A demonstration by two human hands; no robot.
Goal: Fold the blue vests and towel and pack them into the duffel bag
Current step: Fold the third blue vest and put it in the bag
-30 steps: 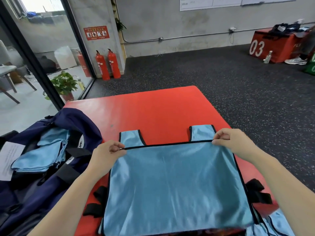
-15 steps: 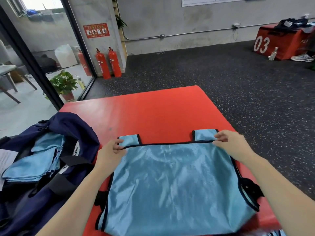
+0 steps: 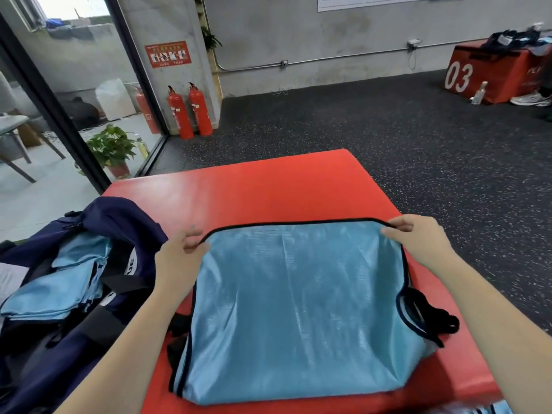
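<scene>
A light blue mesh vest with black binding (image 3: 295, 312) lies across the near half of the red padded platform (image 3: 268, 189), its far edge lifted. The left hand (image 3: 179, 258) pinches that edge's ten o'clock corner between thumb and curled fingers; the right hand (image 3: 418, 240) pinches the two o'clock corner the same way. At nine o'clock the navy blue fabric duffel bag (image 3: 119, 222) sits open, with folded light blue cloth (image 3: 56, 282) inside.

The slick mesh could slide out of one pinch, so the fold would land skewed. The black side straps (image 3: 436, 318) at four o'clock hang loose and could bunch under the layer.

A red box (image 3: 490, 73) at one o'clock reads "03" and, partly, "PLY". White lettering on the bag is mostly hidden. The red wall notice (image 3: 168, 53) at eleven o'clock is too small to read.
</scene>
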